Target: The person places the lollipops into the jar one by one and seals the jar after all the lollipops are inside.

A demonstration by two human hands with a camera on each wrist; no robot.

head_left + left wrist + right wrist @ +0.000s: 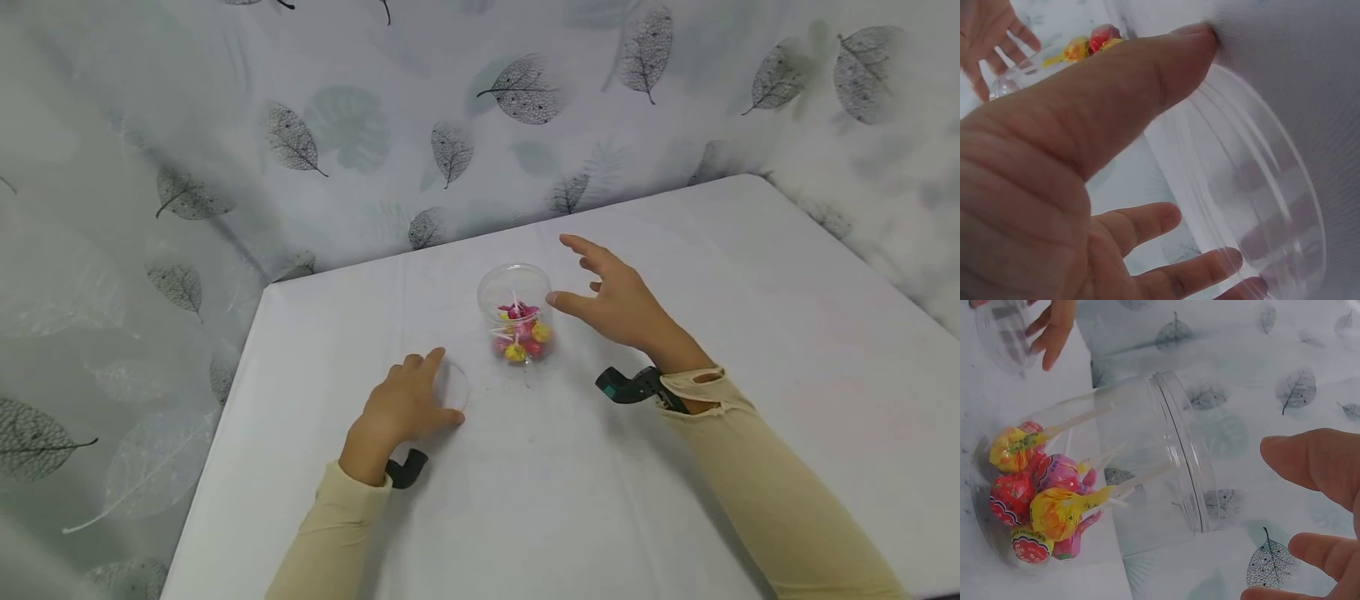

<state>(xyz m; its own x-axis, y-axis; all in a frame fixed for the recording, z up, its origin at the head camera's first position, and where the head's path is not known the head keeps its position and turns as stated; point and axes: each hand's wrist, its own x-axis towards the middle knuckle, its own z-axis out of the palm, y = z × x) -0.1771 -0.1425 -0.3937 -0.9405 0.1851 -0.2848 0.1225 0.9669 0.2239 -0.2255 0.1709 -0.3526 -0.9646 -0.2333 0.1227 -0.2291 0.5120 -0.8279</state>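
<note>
A clear plastic jar [516,296] stands upright on the table with its mouth uncovered. Several lollipops [1057,506] in red, pink and yellow wrappers fill its lower part, white sticks pointing toward the mouth. Left of it and nearer me, a round clear lid [1254,175] is down at the tabletop. My left hand [405,400] spans the lid, its thumb on one side of the rim and fingertips on the other. My right hand [617,296] hovers just right of the jar's mouth, fingers spread and nothing between them; the right wrist view shows a gap between fingertips and rim.
A white cloth covers the table [540,500], whose left and far edges meet a leaf-patterned curtain [360,125]. Each wrist wears a black camera mount [630,385] under a beige sleeve [757,475].
</note>
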